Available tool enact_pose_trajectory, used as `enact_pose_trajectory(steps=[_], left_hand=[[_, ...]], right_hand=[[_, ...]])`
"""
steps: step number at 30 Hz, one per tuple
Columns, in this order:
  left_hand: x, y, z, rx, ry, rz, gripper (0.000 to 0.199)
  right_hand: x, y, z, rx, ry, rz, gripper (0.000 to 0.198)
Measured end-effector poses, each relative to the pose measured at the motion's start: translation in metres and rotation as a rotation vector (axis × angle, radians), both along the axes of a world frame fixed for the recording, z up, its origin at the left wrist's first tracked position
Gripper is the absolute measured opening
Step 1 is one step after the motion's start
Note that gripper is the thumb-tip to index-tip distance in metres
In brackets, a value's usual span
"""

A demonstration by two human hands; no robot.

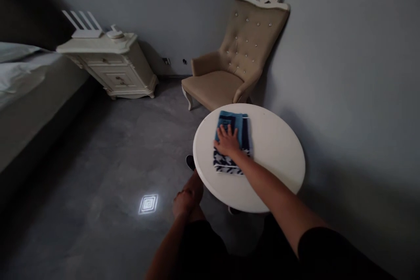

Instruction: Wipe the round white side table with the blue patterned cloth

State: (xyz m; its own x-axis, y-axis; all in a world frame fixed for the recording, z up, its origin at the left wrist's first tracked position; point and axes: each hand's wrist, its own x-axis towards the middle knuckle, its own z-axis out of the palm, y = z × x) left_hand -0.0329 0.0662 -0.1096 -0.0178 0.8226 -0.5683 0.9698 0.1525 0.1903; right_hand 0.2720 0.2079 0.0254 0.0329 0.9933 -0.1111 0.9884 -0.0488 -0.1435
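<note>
My right hand (227,141) lies flat on a folded towel (241,129), palm down with its fingers spread. The towel is blue and navy, with a black-and-white houndstooth pattern at the near end and white edging. It rests toward the left side of a round white table (275,153). Away from the table, my left hand (183,203) rests on my bent knee (196,186). Its fingers bend over the knee and are too dim and partly hidden to make out.
Beyond the table stands a tan tufted armchair (213,85). A white nightstand (121,70) carries a router (87,33) and a small white device (114,33). The bed (42,83) is at the left. A bright square of light (148,204) falls on the grey floor (108,162).
</note>
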Motion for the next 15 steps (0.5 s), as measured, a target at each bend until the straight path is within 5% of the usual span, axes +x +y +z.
enact_pose_trajectory(steps=[4, 7, 11, 15], left_hand=[[0.0, 0.0, -0.001, 0.007, 0.027, 0.012, 0.065], [0.001, 0.001, -0.001, 0.018, 0.042, 0.011, 0.061], [0.001, 0.002, -0.002, 0.017, 0.035, 0.012, 0.063], [0.002, 0.002, -0.002, 0.012, 0.053, 0.009, 0.067]], right_hand=[[-0.102, 0.016, -0.001, 0.067, 0.122, 0.172, 0.086], [-0.133, 0.014, -0.001, 0.062, 0.163, 0.255, 0.081], [-0.109, 0.001, 0.001, 0.067, 0.191, 0.243, 0.08], [-0.024, -0.026, 0.002, 0.065, 0.128, 0.126, 0.08]])
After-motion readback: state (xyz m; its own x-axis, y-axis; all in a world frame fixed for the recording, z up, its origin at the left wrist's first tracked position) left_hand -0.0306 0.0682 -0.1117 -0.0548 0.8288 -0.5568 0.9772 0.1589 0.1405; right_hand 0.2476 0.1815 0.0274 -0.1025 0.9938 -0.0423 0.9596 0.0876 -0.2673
